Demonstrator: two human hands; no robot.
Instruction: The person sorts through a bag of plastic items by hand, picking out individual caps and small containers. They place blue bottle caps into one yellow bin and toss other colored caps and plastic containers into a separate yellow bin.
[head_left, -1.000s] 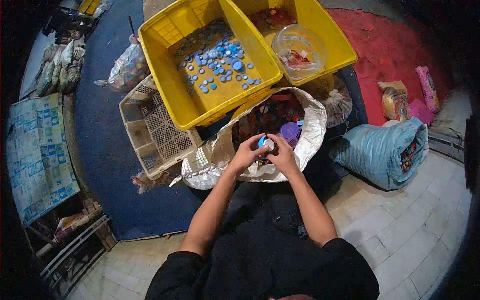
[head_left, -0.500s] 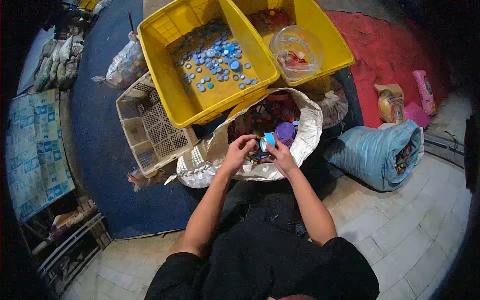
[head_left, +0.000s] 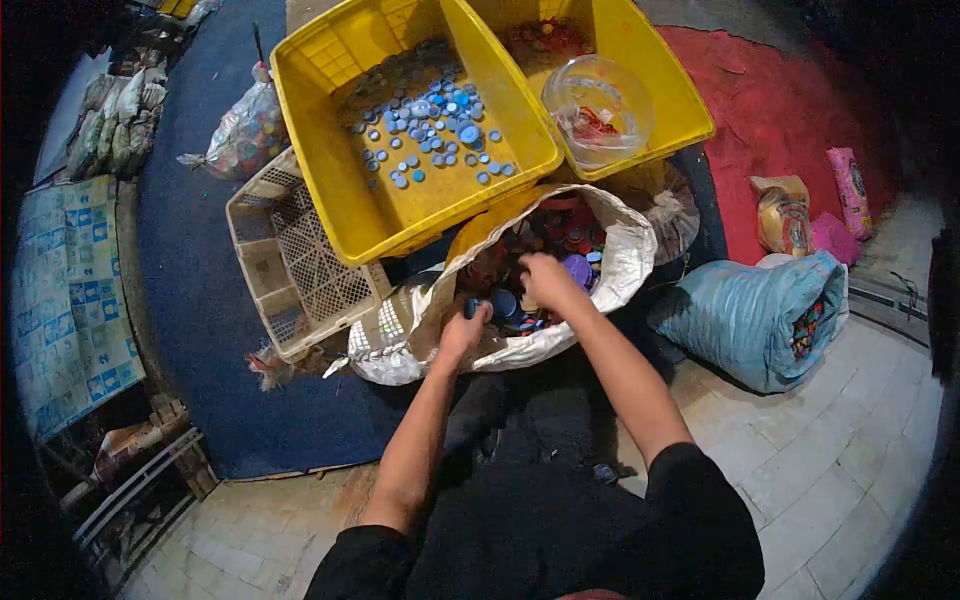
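Both hands [head_left: 459, 332] [head_left: 549, 283] within sack rim [head_left: 632, 255]

Open from above into the white sack [head_left: 632, 265], between the left hand [head_left: 463, 333] and the right hand [head_left: 548, 282], down to the caps [head_left: 506, 302]. Ringed by a raised, crumpled rim, crossed on the near side by both forearms [head_left: 635, 390]. Blocked just beyond by the near wall of the left bin [head_left: 450, 218]; passable there only over the rim, then unobstructed down to the blue caps [head_left: 440, 130]. Partly filled, in the right bin [head_left: 672, 90], by a clear tub [head_left: 640, 120]. Tight beside the left bin, against a crate [head_left: 310, 250]; roomier over the mat [head_left: 270, 410]. Obstructed rightward by a blue sack [head_left: 740, 325].
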